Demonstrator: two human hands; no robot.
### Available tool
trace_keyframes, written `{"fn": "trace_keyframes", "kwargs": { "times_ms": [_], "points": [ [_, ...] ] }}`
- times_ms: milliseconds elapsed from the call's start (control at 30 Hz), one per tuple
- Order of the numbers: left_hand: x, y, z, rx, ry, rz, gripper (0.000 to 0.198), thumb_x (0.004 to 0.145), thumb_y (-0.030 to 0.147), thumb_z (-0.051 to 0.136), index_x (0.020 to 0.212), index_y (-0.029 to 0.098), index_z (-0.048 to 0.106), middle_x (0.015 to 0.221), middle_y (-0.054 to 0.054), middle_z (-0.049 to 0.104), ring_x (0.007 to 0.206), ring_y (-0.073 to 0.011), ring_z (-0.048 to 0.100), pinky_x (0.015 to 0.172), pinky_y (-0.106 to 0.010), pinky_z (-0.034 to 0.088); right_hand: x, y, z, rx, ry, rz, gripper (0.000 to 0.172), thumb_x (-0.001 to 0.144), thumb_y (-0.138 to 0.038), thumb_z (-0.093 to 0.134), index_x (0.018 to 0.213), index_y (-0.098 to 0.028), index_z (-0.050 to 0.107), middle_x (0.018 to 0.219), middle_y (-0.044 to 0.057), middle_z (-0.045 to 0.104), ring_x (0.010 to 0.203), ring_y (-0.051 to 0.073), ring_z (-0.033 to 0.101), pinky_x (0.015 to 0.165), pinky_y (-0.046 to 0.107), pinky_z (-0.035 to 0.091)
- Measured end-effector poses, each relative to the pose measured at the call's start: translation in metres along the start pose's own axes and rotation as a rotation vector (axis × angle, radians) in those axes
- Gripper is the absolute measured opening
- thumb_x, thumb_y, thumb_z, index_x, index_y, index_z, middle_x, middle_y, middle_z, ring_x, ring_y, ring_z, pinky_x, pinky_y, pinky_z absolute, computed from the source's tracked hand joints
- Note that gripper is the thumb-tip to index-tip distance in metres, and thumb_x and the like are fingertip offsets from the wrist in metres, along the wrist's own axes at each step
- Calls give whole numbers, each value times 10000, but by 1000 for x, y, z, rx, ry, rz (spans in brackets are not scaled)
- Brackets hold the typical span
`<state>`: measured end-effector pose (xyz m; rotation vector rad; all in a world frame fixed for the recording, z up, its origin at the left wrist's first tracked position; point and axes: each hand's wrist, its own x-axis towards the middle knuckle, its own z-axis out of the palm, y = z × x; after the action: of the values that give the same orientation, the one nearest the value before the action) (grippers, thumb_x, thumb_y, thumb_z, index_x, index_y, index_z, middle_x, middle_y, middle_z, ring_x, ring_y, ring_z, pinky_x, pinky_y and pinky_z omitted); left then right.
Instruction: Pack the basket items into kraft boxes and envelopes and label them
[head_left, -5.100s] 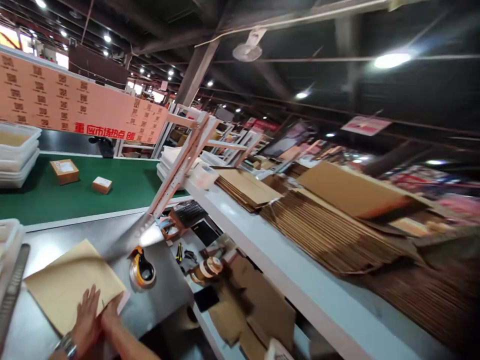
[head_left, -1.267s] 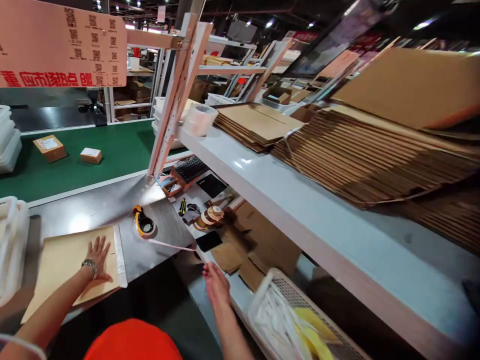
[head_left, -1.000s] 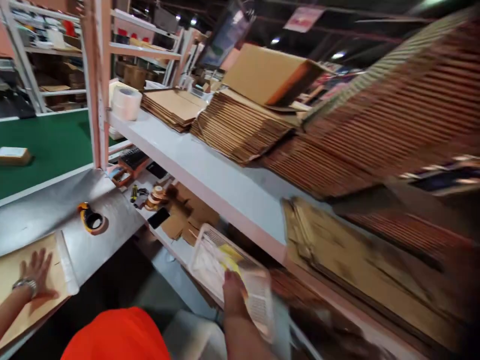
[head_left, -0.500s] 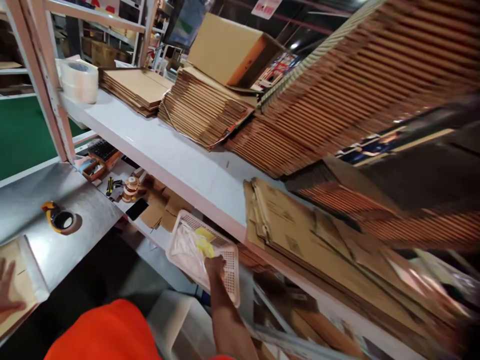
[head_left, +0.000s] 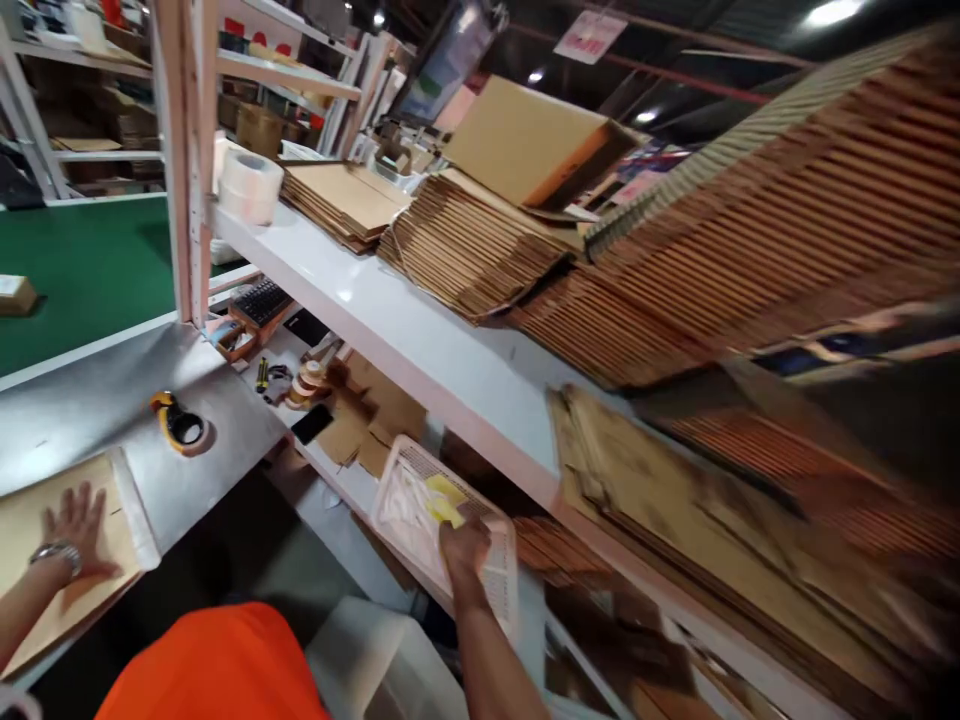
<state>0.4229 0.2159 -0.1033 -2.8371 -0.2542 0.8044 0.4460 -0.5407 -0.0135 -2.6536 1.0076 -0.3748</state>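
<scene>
My left hand [head_left: 79, 530] lies flat with spread fingers on a flat tan cardboard piece [head_left: 37, 500] with a pale strip along its edge, on the metal tabletop. A watch circles that wrist. My right hand [head_left: 465, 548] is inside a pale pink plastic basket [head_left: 504, 575], fingers curled beside a yellow packet [head_left: 444, 498]. Clear plastic bags [head_left: 409, 500] fill the basket's left part. The right fingertips are hidden, so what they hold cannot be made out. On the metal surface, beyond the left hand, rests a yellow and black tape dispenser [head_left: 178, 424].
Above the basket runs a white shelf [head_left: 450, 350] carrying stacked flat cartons [head_left: 472, 250], a box [head_left: 532, 140] and clear tape rolls [head_left: 251, 188]. A phone [head_left: 312, 424] and keyboard [head_left: 261, 300] lie lower down. A white bin [head_left: 382, 650] stands below; a green belt [head_left: 90, 250] is at left.
The view has swung left, so more of my left hand and the cardboard shows. My right hand stays in the basket by the yellow packet.
</scene>
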Motion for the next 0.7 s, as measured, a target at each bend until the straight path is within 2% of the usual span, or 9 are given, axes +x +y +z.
{"fn": "trace_keyframes", "kwargs": {
  "times_ms": [33,100,167,267,333,400,467,533,700],
  "points": [
    [-4,3,-5,-9,7,-2,1489,604,732,879,1814,112,272,1903,-274,-30,1780,-514,27,1351,-689,68,-12,-19,16,49,-31,-86,455,923,-332,571,1201,-34,771,1269,344,774,1256,427,743,1064,595,608],
    [-8,8,-17,-73,-24,34,1527,587,650,911,1816,56,226,1890,-303,-59,1775,-536,-6,1371,-717,29,-50,-67,60,165,-139,-283,519,926,-332,519,1311,-84,763,1428,293,750,1350,374,726,1157,545,602],
    [-8,10,-25,-149,-96,56,1655,510,677,946,1820,30,168,1872,-323,-95,1753,-584,-62,1376,-746,11,-108,-123,109,287,-290,-536,494,943,-328,511,1315,-164,790,1517,203,745,1422,320,710,1212,503,606],
    [-5,8,-25,-205,-123,74,1719,470,696,962,1820,24,138,1861,-320,-125,1741,-592,-109,1385,-754,-17,-212,-212,171,442,-532,-1053,535,996,-220,459,1435,-142,754,1669,191,652,1610,347,567,1272,577,579],
    [-4,8,-18,-235,-111,89,1740,458,700,972,1822,31,123,1858,-315,-133,1736,-586,-137,1390,-748,-44,-273,-266,198,347,-676,-1271,601,989,-123,437,1534,-73,684,1742,228,565,1671,384,481,1321,563,530],
    [-3,9,-8,-273,-102,104,1787,418,715,987,1823,36,117,1854,-314,-139,1728,-586,-160,1391,-744,-76,-315,-309,214,212,-749,-1381,613,1014,-91,437,1592,-70,639,1767,237,514,1676,399,466,1352,538,484],
    [-1,13,3,-314,-98,114,1843,364,722,1010,1824,40,117,1852,-315,-146,1724,-585,-174,1389,-749,-102,-339,-340,223,129,-792,-1472,626,1042,-84,426,1650,-72,572,1797,226,455,1697,407,423,1379,559,431],
    [2,16,12,-343,-97,118,1886,317,704,1037,1825,44,117,1852,-318,-145,1723,-582,-184,1385,-760,-113,-351,-357,229,99,-833,-1549,635,1065,-97,423,1695,-63,499,1823,216,401,1722,414,362,1395,608,390],
    [6,21,29,-357,-54,147,1873,362,739,1031,1820,20,101,1857,-323,-118,1734,-570,-163,1396,-759,-88,-363,-365,235,47,-933,-1655,639,1141,-246,447,1754,-73,383,1854,193,324,1742,399,307,1419,629,335]
  ]
}}
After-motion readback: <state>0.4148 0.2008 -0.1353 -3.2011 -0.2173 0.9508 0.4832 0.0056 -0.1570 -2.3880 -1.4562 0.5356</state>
